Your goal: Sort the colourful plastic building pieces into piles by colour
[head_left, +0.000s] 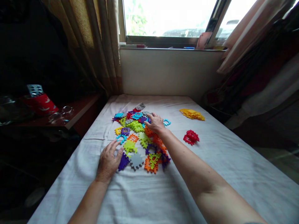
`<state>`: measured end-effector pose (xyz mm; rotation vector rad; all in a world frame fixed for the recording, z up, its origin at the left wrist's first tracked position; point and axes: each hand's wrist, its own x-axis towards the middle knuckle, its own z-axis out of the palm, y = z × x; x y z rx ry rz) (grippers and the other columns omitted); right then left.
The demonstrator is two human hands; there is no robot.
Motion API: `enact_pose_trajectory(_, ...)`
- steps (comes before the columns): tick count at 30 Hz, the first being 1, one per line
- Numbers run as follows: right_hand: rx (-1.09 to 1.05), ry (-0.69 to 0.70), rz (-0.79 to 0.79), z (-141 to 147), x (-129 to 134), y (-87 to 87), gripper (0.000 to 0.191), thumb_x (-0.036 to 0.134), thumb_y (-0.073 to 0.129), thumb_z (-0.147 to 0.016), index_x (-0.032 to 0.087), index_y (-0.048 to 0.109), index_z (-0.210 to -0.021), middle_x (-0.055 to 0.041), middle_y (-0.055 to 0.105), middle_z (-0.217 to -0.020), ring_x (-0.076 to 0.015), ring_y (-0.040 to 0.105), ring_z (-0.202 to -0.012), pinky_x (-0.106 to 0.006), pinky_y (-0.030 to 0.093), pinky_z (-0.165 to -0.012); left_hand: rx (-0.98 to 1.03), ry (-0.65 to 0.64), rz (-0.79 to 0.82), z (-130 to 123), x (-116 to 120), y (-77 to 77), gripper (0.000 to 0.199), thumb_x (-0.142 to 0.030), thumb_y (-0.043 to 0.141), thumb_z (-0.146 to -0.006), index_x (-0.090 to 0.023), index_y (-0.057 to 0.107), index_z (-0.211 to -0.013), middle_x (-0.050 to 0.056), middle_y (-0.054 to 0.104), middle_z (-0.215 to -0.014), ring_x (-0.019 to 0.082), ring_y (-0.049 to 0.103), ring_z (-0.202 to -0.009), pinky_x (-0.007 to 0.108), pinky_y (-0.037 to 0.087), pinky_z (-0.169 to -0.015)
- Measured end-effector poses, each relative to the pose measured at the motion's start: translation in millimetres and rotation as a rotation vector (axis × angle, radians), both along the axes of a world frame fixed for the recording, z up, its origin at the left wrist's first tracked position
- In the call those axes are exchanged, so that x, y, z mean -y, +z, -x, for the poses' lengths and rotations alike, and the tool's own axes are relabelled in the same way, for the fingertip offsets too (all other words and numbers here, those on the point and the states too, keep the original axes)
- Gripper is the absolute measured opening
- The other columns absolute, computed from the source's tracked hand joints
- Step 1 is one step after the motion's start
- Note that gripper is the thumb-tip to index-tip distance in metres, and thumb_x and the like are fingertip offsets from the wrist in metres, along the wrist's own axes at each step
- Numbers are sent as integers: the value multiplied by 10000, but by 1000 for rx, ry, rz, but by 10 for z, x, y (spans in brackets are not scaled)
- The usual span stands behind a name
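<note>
A loose heap of notched plastic building pieces (136,126) in several colours lies spread on the white sheet. My left hand (108,160) rests at the near left side of the heap, fingers stretched out and holding nothing. Its thumb is by a purple square piece (123,161), and its fingertips are near a light blue frame piece (121,138). Over the far right part of the heap reaches my right hand (155,123), fingers extended and apart, touching or just above grey and purple pieces; its fingertips are partly hidden. A grey piece (136,161) lies nearest to me.
Yellow pieces (192,114) are gathered at the far right of the bed, with a small group of red pieces (191,137) nearer. On the left stands a brown table (77,113) with a red container (40,104) and glasses (62,114). A wall and window lie beyond.
</note>
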<state>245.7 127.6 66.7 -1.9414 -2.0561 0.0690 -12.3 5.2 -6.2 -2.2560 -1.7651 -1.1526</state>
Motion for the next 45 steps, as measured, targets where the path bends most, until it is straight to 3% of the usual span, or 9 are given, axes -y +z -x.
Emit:
enact_pose_trajectory(6, 129, 221, 145, 296, -247, -83, 528, 558, 461, -967, 342, 520, -1445, -83, 448, -1560, -287, 391, -1434, -550, 281, -1154, -9, 6, -75, 41, -1, 30, 411, -484, 428, -990, -198, 666, -1165, 122, 698, -1232, 257, 653, -1152, 451, 533, -1017)
enact_pose_trajectory(14, 37, 392, 59, 4, 125, -255, 437, 474, 574, -934, 337, 623, -1346, -74, 544, -1487, -262, 492, -1355, -558, 241, -1165, -6, 17, -90, 52, -8, 37, 362, -446, 457, -984, -217, 664, -1171, 106, 696, -1241, 251, 652, -1155, 443, 528, -1021)
enact_pose_trajectory(18, -66, 361, 45, -148, 355, -267, 228, 433, 593, -931, 313, 783, -965, -37, 608, -1422, -260, 504, -1338, -560, 246, -1156, -3, 10, -84, 52, -13, 27, 360, -429, 452, -981, -217, 664, -1179, 103, 699, -1232, 251, 655, -1145, 437, 542, -993)
enact_pose_trajectory(23, -170, 272, 15, -294, 479, -200, 343, 368, 590, -927, 233, 718, -639, -41, 767, -1025, -219, 645, -1098, -436, 375, -1053, -3, 21, -53, 67, -4, 48, 352, -418, 448, -969, -226, 663, -1171, 99, 698, -1237, 254, 649, -1156, 436, 526, -1016)
enact_pose_trajectory(28, -279, 80, -7, -543, 453, -80, 254, 399, 568, -927, 261, 769, -856, -19, 777, -906, -179, 689, -845, -297, 489, -821, -29, 28, -28, -15, 5, 178, 329, -403, 465, -951, -240, 665, -1155, 94, 697, -1249, 258, 640, -1170, 452, 485, -1062)
enact_pose_trajectory(33, -256, 105, -81, -515, 457, -106, 380, 369, 658, -880, 276, 686, -1248, -46, 747, -1165, -221, 671, -1052, -339, 495, -939, -175, -36, 60, -336, -170, 370, 334, -379, 504, -927, -258, 657, -1198, 80, 670, -1317, 262, 585, -1256, 475, 398, -1125)
enact_pose_trajectory(39, -174, 125, -34, -227, 476, -48, 152, 325, 663, -884, 270, 781, -961, -49, 760, -1085, -241, 660, -1083, -365, 468, -991, -279, -130, 94, -701, -536, 507, 352, -365, 528, -908, -255, 659, -1216, 84, 653, -1342, 268, 553, -1283, 483, 341, -1152)
enact_pose_trajectory(42, -386, 40, -49, -497, 420, 86, 205, 329, 615, -908, 256, 778, -1008, -34, 775, -1055, -194, 691, -993, -297, 498, -899, -305, -143, 123, -769, -670, 546, 364, -369, 526, -906, -244, 664, -1219, 92, 649, -1352, 280, 546, -1292, 497, 337, -1148)
enact_pose_trajectory(45, -523, -93, 11, -1072, 403, 172, 258, 335, 582, -903, 221, 785, -1016, -31, 791, -933, -160, 705, -821, -239, 501, -723, -348, -179, 153, -857, -785, 577, 395, -409, 514, -917, -255, 646, -1256, 79, 629, -1392, 280, 519, -1332, 511, 296, -1172)
